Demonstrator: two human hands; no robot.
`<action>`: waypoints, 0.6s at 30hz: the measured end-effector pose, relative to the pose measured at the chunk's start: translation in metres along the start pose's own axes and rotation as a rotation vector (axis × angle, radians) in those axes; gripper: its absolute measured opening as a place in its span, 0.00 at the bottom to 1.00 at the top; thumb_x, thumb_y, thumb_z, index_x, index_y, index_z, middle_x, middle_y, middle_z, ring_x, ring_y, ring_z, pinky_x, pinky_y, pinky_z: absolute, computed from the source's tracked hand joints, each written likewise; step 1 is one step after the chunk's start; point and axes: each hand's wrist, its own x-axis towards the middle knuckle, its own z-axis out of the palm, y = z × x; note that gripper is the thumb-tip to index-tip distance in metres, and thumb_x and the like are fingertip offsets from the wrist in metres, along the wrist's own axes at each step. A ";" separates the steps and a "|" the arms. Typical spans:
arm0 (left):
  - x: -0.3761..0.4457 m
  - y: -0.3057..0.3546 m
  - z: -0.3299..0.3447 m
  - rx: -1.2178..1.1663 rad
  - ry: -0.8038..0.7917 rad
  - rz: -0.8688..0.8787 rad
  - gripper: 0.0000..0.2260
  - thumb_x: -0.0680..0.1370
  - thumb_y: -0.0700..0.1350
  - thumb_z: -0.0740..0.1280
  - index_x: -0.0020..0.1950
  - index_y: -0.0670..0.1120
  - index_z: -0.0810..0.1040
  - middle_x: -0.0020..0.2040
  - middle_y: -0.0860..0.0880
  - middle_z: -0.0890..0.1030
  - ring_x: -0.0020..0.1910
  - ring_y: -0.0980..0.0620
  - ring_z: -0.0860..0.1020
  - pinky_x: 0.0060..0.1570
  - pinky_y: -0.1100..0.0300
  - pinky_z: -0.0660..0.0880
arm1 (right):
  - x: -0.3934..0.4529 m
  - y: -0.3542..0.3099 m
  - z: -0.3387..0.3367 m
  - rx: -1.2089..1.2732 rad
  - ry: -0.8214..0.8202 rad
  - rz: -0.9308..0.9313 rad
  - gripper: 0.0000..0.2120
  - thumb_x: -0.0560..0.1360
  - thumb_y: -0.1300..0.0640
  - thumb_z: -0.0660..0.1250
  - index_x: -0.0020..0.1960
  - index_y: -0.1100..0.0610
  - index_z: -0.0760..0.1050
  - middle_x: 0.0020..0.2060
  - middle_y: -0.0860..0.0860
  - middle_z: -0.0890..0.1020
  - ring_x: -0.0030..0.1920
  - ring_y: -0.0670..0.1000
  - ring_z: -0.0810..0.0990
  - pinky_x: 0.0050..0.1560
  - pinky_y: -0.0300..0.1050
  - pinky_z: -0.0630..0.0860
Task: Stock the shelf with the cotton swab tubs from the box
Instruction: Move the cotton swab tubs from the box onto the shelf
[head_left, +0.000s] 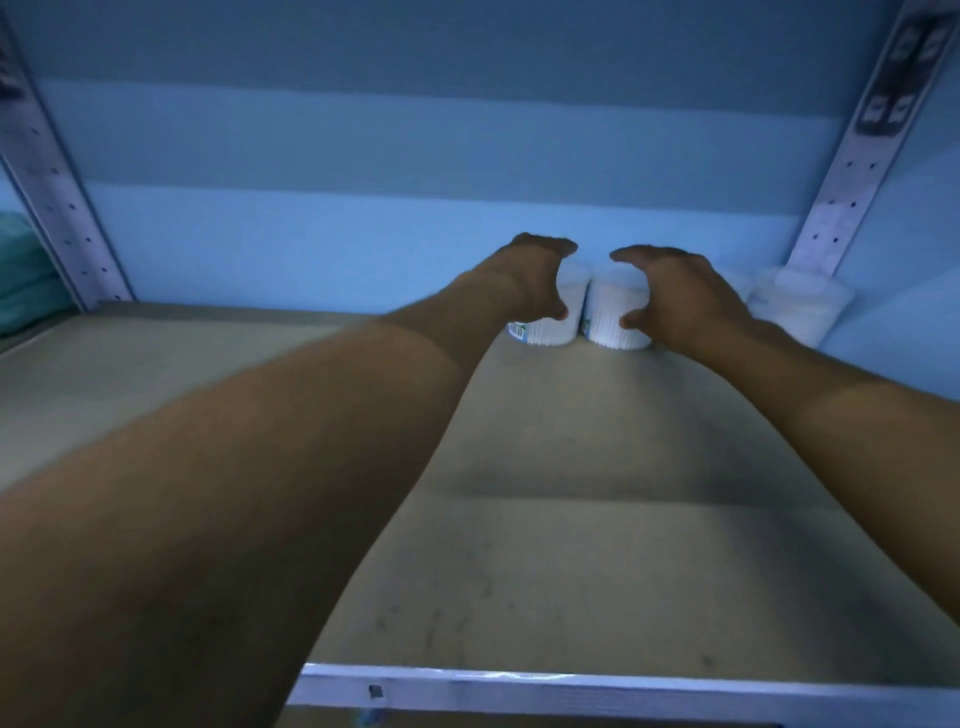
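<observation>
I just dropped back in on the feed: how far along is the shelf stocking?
Early. At least one tub already stands in the back right corner of the shelf. In hand: the left hand and right hand each curl round a tub, left tub and right tub, side by side at the back wall. Most of the shelf is bare; the box is out of view.

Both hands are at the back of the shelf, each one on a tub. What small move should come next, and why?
Probably let go and draw both hands back. The left hand and right hand each hold a tub already standing on the shelf, side by side.
</observation>
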 end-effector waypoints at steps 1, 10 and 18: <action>-0.005 -0.001 -0.003 -0.006 0.006 -0.005 0.35 0.76 0.50 0.72 0.80 0.49 0.60 0.78 0.48 0.63 0.77 0.49 0.59 0.72 0.58 0.59 | -0.006 -0.002 -0.002 0.022 0.023 -0.001 0.36 0.69 0.58 0.78 0.74 0.50 0.70 0.71 0.56 0.74 0.71 0.58 0.71 0.69 0.51 0.69; -0.102 -0.001 -0.042 -0.047 -0.051 -0.014 0.21 0.75 0.55 0.70 0.68 0.56 0.75 0.64 0.54 0.78 0.65 0.52 0.74 0.64 0.53 0.73 | -0.086 -0.045 -0.031 0.109 -0.031 -0.054 0.26 0.70 0.42 0.74 0.66 0.43 0.74 0.63 0.49 0.78 0.65 0.54 0.74 0.61 0.49 0.72; -0.227 0.007 -0.073 -0.047 0.031 0.043 0.17 0.76 0.54 0.70 0.65 0.55 0.78 0.59 0.57 0.81 0.51 0.61 0.74 0.50 0.67 0.67 | -0.186 -0.102 -0.056 0.327 0.054 -0.132 0.23 0.70 0.48 0.76 0.64 0.46 0.78 0.58 0.48 0.79 0.61 0.51 0.77 0.63 0.49 0.75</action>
